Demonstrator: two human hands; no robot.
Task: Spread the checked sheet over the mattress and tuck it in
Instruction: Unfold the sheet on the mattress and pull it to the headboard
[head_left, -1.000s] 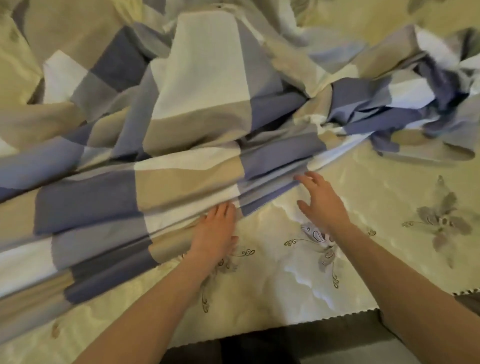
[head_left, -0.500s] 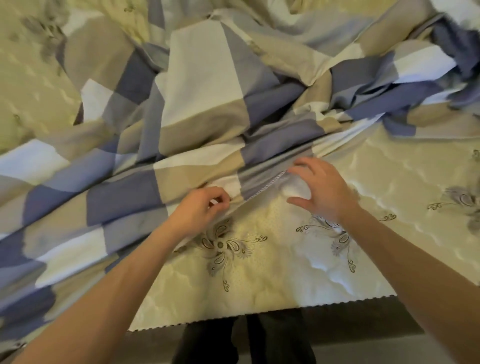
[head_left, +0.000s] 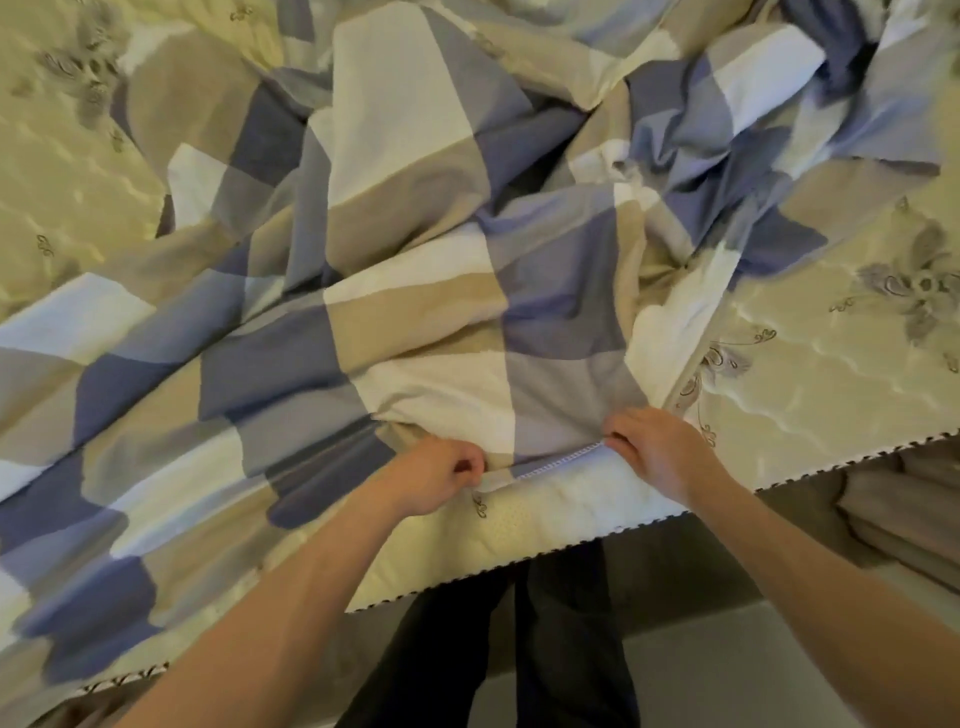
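Spreading step: left hand (head_left: 441, 475) and right hand (head_left: 657, 452) each pinch the sheet (head_left: 415, 312) by its hem (head_left: 561, 460) near the mattress (head_left: 831, 389) front edge (rest bunched mid-bed, right side bare); next, draw hem past the edge, then tuck.

- The left hand (head_left: 441, 475), just below the view's centre, is curled into a fist with its knuckles up, pinching the hem of the checked sheet (head_left: 415, 332).
- The right hand (head_left: 660, 452), at 3 o'clock from the left, has its fingers curled on the same hem.
- The bare forearms reach in from 7 and 5 o'clock, and the hands are near each other but apart.
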